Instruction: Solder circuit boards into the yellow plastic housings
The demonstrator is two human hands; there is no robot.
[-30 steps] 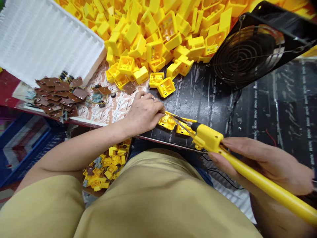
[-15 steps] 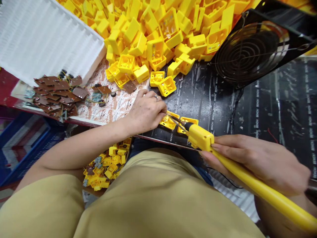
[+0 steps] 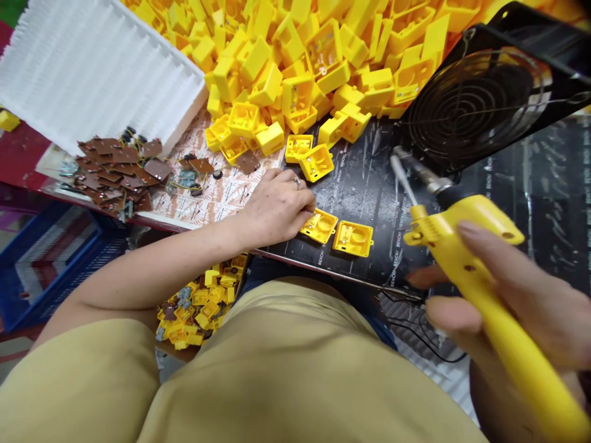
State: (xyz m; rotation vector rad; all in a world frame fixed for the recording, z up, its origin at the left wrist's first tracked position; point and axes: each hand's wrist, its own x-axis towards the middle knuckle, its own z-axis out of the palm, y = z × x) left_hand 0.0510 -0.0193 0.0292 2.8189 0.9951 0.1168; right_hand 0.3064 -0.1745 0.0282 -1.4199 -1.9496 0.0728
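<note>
My left hand (image 3: 279,206) rests at the bench edge, its fingers closed on the left side of a small open yellow case (image 3: 319,226). A second open yellow case (image 3: 353,239) lies just right of it. My right hand (image 3: 503,295) is wrapped round the handle of a yellow soldering gun (image 3: 484,271). The gun's metal tip and a thin side tube point up and left, above the black bench surface, apart from both cases. Two more open cases (image 3: 316,163) lie beyond my left hand.
A large heap of yellow cases (image 3: 277,61) fills the back. A black fan (image 3: 480,104) stands back right. At left are brown circuit boards (image 3: 115,169) and a white foam tray (image 3: 101,67). A box of yellow parts (image 3: 207,301) sits below the edge.
My right hand has lifted the soldering gun away from the cases, to the right, and turned it. Both cases now show more fully. My left hand stays at the left case.
</note>
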